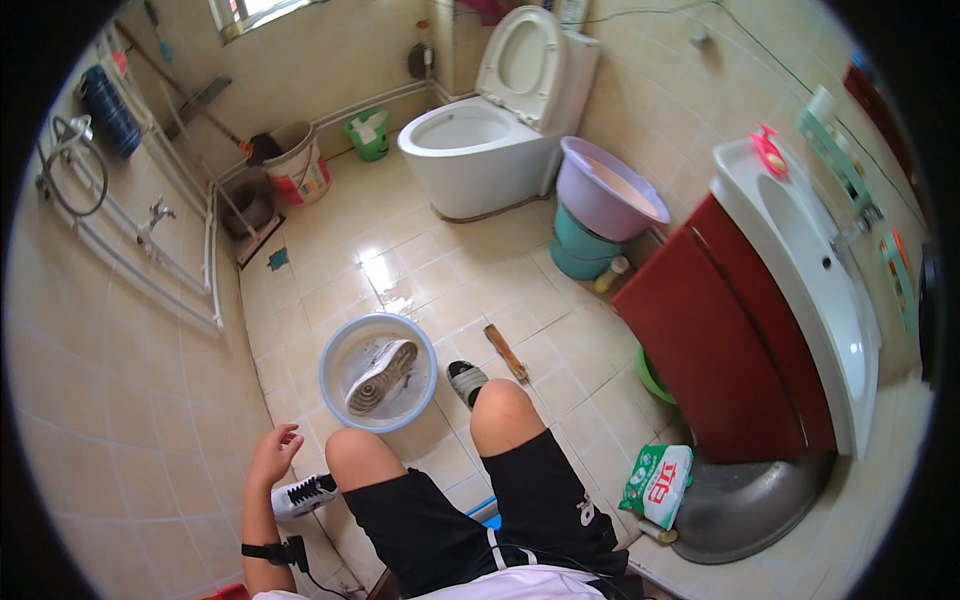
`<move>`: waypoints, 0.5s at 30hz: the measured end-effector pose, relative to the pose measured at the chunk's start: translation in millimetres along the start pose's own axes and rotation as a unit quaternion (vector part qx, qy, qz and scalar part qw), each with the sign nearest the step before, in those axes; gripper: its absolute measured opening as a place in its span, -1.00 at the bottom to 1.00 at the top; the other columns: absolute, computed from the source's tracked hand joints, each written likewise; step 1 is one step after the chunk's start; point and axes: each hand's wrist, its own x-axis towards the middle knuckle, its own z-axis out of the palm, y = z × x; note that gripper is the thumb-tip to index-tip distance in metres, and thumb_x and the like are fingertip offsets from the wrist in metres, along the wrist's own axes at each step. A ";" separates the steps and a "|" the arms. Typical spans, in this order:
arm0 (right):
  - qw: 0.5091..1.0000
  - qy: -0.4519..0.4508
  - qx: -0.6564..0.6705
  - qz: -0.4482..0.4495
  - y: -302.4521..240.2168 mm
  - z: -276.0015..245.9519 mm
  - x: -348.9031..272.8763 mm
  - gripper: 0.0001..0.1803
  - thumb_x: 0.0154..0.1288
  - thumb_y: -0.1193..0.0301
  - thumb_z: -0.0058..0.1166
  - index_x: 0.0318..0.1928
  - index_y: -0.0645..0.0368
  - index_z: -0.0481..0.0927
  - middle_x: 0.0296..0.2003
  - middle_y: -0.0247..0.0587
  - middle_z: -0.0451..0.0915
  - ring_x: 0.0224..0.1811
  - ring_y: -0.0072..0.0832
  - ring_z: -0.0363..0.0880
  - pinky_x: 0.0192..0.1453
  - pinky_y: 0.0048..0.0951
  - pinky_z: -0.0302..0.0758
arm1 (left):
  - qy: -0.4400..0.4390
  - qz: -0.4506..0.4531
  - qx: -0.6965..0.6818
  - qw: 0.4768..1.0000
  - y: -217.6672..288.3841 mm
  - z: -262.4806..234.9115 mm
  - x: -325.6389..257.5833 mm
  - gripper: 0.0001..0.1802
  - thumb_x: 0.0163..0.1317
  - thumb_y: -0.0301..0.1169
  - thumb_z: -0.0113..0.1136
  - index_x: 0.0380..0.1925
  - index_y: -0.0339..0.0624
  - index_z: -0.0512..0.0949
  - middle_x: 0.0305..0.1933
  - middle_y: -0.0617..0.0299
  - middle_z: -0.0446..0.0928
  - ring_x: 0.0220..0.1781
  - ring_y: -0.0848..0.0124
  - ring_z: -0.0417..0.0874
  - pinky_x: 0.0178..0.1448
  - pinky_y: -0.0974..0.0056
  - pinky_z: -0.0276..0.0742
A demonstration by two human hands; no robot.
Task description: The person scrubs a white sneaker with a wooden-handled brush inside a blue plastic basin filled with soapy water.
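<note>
My left hand (276, 452) hangs at the lower left beside my knee, its fingers loosely bent and apart, with nothing in them. Just below it a white sneaker (290, 500) with black laces stands on the floor by the wall. In front of my knees is a light blue basin (325, 385) holding some water. A second white sneaker (382, 378) lies tilted in it, its grey sole facing up. To the right of the basin, a wooden brush-like piece (506, 353) rests on the tiles. My right hand is out of view.
A green and white bag (657, 485) leans by a grey metal basin (745, 510) at the lower right. Beyond are a red cabinet (720, 340) with a sink, stacked purple (610, 190) and teal tubs, and a toilet (480, 150). Pipes (150, 250) line the left wall.
</note>
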 end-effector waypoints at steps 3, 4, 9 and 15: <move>0.992 0.002 -0.101 -0.079 -58.6 -67.1 33.1 -0.60 0.22 0.17 0.05 -0.20 0.32 0.57 -0.39 -0.14 0.62 -0.35 -0.38 0.59 -0.20 -0.36 0.51 | 0.002 -0.018 0.016 1.000 -21.7 1.3 2.7 -0.64 0.17 -0.26 0.17 -0.08 -0.23 0.51 -0.25 0.04 0.60 -0.19 0.25 0.62 -0.08 0.23 0.50; 0.987 0.029 -0.107 -0.120 -147.9 -96.7 18.2 -0.59 0.23 0.16 0.04 -0.19 0.31 0.55 -0.41 -0.14 0.62 -0.40 -0.40 0.59 -0.28 -0.37 0.51 | 0.001 -0.025 0.030 0.999 -27.8 -0.3 3.5 -0.63 0.17 -0.25 0.17 -0.08 -0.22 0.51 -0.23 0.05 0.60 -0.18 0.24 0.62 -0.07 0.22 0.50; 0.921 0.035 -0.320 -0.219 -370.4 -175.1 -12.3 -0.61 0.23 0.15 0.01 -0.17 0.25 0.52 -0.39 -0.13 0.60 -0.41 -0.38 0.58 -0.37 -0.33 0.51 | -0.040 -0.027 0.070 0.996 -59.4 4.0 24.6 -0.64 0.16 -0.24 0.16 -0.09 -0.19 0.52 -0.16 0.05 0.58 -0.15 0.19 0.60 -0.04 0.18 0.49; 0.715 0.030 -0.649 -0.258 -638.8 -176.1 -3.6 -0.66 0.21 0.19 -0.04 -0.13 0.15 0.52 -0.26 -0.11 0.59 -0.22 -0.24 0.57 -0.20 -0.20 0.50 | -0.125 -0.042 0.036 0.991 -105.4 10.3 65.9 -0.66 0.18 -0.27 0.15 -0.10 -0.21 0.53 -0.15 0.03 0.58 -0.13 0.17 0.60 -0.03 0.17 0.49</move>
